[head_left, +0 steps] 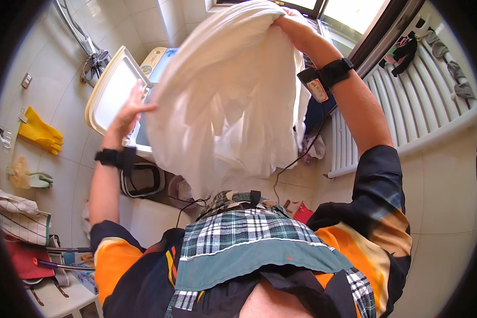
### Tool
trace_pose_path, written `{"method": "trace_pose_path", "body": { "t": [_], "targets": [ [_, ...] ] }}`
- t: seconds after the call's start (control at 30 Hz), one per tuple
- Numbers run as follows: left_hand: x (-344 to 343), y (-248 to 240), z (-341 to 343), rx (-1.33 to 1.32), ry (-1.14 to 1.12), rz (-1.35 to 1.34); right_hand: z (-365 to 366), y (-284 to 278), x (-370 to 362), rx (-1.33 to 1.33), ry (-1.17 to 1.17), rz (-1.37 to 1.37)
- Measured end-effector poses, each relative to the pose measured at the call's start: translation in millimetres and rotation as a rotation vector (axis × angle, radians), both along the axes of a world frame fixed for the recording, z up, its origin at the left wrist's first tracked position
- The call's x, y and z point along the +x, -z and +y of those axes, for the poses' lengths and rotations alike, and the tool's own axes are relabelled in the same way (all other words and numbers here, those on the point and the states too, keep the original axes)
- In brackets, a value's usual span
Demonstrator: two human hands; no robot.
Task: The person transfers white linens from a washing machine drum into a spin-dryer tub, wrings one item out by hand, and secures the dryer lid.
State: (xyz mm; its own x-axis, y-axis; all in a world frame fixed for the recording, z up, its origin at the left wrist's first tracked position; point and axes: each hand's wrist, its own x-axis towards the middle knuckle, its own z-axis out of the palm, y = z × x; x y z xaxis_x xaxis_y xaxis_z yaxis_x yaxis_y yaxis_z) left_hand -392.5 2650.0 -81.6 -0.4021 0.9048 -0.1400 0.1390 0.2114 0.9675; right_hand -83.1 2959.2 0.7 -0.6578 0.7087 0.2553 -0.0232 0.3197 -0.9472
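Observation:
A large white cloth (222, 100) hangs spread out in front of me, its lower part falling in loose folds. My right hand (293, 27) is raised at the top right and closed on the cloth's upper edge. To the left, my left hand (130, 112) is slightly blurred, with its fingers apart and its thumb pointing at the cloth's left edge. That hand is in front of the raised lid (110, 90) of a washing machine (156, 59), whose tub is mostly hidden behind the cloth.
A white radiator (408, 100) with small garments stands on the right. Yellow rubber gloves (40, 130) hang on the left tiled wall. Below the machine are a dark-rimmed basket (143, 180) and thin black cables (302, 159). A window (355, 21) lies at the top right.

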Motion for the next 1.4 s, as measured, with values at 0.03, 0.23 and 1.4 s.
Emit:
{"method": "trace_pose_path", "body": {
  "t": [0.03,0.23,1.4],
  "targets": [
    [5.1,19.3,5.1,0.095,0.126,0.075,18.2,-6.0,-4.4,-0.029,0.034,0.06],
    [94.7,159.0,33.9,0.086,0.214,0.254,-37.8,-22.8,-40.0,-0.603,-0.046,0.264],
    [-62.1,-47.6,77.4,0.907,-0.316,0.421,-90.9,48.1,-3.6,-0.483,-0.389,0.451]
  ]
}}
